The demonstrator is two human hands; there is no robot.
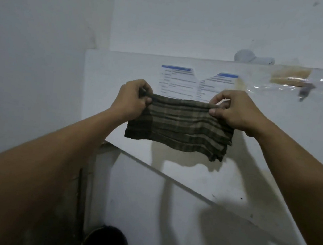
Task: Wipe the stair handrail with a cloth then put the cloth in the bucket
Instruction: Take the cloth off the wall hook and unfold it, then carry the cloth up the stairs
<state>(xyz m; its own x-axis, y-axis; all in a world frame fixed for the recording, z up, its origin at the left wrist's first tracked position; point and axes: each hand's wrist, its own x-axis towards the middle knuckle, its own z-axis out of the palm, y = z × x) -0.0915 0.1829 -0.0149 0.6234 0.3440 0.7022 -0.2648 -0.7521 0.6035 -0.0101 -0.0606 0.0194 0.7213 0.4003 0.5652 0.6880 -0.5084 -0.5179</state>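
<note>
A dark striped cloth (180, 127), folded into layers, hangs stretched between both hands in front of a white stair wall. My left hand (132, 99) pinches its upper left corner and my right hand (235, 112) pinches its upper right corner. Below the cloth a white sloping edge (171, 176) runs down to the right; I cannot tell whether it is the handrail. A dark round bucket (104, 240) stands on the floor at the bottom, left of centre, partly cut off by the frame.
Two printed sheets (196, 82) are stuck on the white wall behind the hands. A pale cap (251, 56) lies on the ledge above, with a clear plastic bag (292, 80) hanging at the right. A bare wall closes the left side.
</note>
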